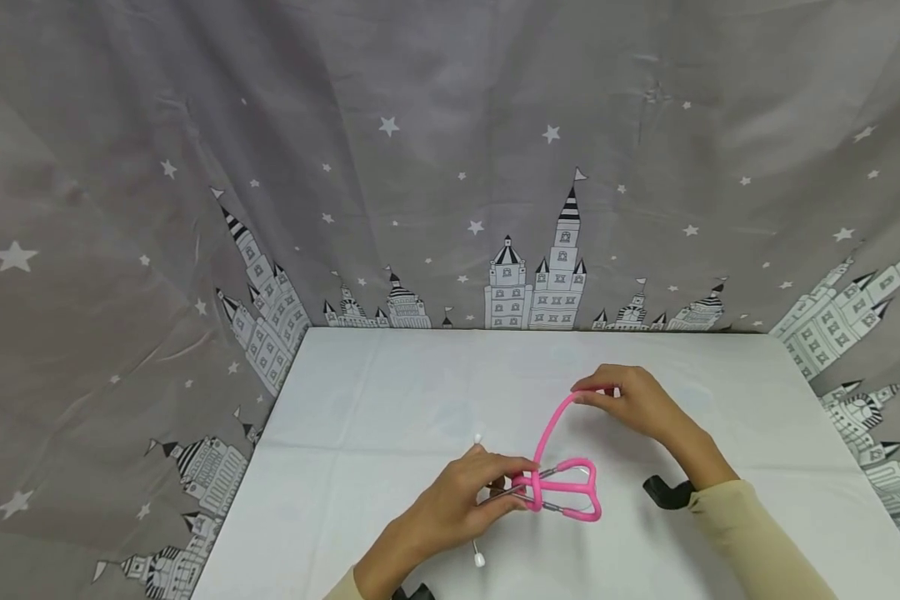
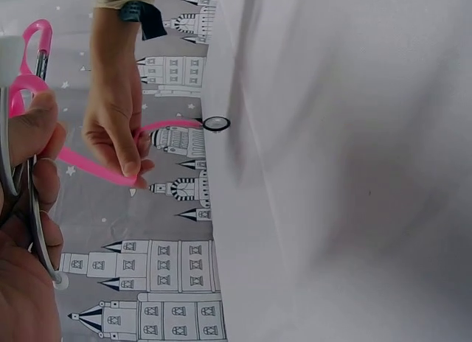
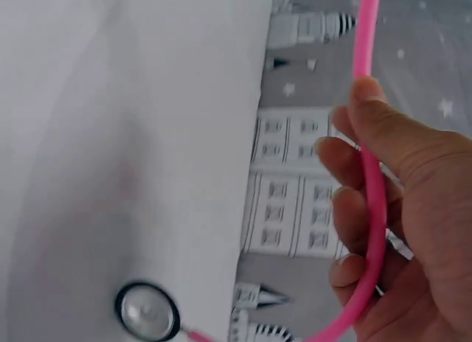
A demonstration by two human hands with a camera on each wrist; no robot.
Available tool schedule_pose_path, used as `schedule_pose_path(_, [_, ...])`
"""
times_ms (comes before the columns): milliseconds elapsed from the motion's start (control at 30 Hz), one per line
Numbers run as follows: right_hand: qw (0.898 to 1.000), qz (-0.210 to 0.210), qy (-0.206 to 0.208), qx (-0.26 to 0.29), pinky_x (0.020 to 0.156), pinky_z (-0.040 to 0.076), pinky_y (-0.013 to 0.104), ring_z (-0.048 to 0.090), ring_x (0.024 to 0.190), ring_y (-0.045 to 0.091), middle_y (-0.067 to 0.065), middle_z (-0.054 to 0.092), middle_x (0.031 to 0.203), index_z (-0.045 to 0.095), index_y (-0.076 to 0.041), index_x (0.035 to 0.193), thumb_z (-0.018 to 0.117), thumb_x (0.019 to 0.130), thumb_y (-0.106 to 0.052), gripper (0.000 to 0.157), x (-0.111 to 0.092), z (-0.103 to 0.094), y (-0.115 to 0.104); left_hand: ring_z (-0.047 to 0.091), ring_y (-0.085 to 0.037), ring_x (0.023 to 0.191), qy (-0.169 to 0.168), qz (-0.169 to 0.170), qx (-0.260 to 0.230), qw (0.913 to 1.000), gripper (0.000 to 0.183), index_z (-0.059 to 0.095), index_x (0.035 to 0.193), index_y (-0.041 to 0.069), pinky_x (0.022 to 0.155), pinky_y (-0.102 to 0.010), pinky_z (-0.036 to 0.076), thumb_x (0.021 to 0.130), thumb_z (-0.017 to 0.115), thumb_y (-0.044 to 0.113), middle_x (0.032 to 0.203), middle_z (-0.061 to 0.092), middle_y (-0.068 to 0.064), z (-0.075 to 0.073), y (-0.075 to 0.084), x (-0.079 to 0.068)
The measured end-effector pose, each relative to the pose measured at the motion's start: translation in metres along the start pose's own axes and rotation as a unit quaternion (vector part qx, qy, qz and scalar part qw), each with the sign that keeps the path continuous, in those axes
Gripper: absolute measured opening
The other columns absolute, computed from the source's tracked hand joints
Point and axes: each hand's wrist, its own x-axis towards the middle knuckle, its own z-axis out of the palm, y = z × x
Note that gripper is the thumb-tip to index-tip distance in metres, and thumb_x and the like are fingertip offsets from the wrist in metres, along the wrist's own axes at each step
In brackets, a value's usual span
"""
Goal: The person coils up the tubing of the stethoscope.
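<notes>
A pink stethoscope (image 1: 547,433) is held between both hands above the white table. My left hand (image 1: 461,500) grips its metal ear tubes, with looped pink tubing (image 1: 588,492) bunched beside the fingers. White ear tips (image 1: 479,560) stick out on either side of this hand. To the right and farther back, my right hand (image 1: 637,404) pinches the tubing between thumb and fingers. In the right wrist view the tube (image 3: 375,194) runs along the palm of that hand. The round chest piece (image 3: 147,311), black-rimmed, hangs at the tube's end; the head view does not show it.
The white table (image 1: 330,392) lies beneath both hands. A grey curtain (image 1: 420,83) printed with castles and stars rises behind it and along its sides. A black strap piece (image 1: 667,492) juts from the right wrist, by a beige sleeve (image 1: 750,542).
</notes>
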Motion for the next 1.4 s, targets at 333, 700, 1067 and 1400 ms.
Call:
schedule_pose_path(333, [0.997,0.051,0.054,0.029,0.063,0.047,0.022,0.054,0.076,0.01,0.001,0.078,0.096,0.085,-0.019,0.11,0.087,0.092,-0.022,0.018,-0.009,-0.017,0.035,0.056,0.002,0.078,0.008,0.011,0.002,0.9999,0.049,0.068,0.138,0.016,0.081,-0.012,0.041,0.092,0.085,0.021,0.109,0.078,0.01,0.001,0.004,-0.003])
schedule_pose_path(700, [0.993,0.101,0.045,0.037,0.067,0.048,0.021,0.056,0.082,0.008,0.002,0.08,0.102,0.085,-0.023,0.109,0.086,0.093,-0.029,0.017,-0.032,-0.01,0.063,0.057,-0.005,0.081,0.038,-0.002,-0.002,0.9993,0.051,0.068,0.137,0.017,0.079,-0.011,0.044,0.09,0.087,0.02,0.104,0.076,0.009,-0.003,0.003,-0.004])
schedule_pose_path(1067, [0.997,0.069,-0.03,0.035,0.067,0.048,0.022,0.055,0.075,0.0,-0.013,0.071,0.086,0.082,-0.025,0.099,0.086,0.092,-0.019,0.01,-0.07,0.018,0.043,0.058,-0.002,0.08,0.082,-0.081,0.027,0.993,0.053,0.067,0.138,0.02,0.084,-0.037,0.049,0.089,0.088,0.019,0.102,0.08,0.009,-0.022,-0.02,0.003])
schedule_pose_path(1400, [0.992,-0.007,-0.109,0.055,0.067,0.049,0.02,0.053,0.074,-0.008,-0.021,0.064,0.082,0.082,-0.022,0.111,0.079,0.099,-0.02,0.013,-0.107,0.032,-0.014,0.058,-0.005,0.078,0.105,-0.131,0.089,0.9817,0.051,0.07,0.135,0.017,0.078,-0.025,0.042,0.088,0.089,0.022,0.097,0.079,0.008,-0.036,-0.043,0.001])
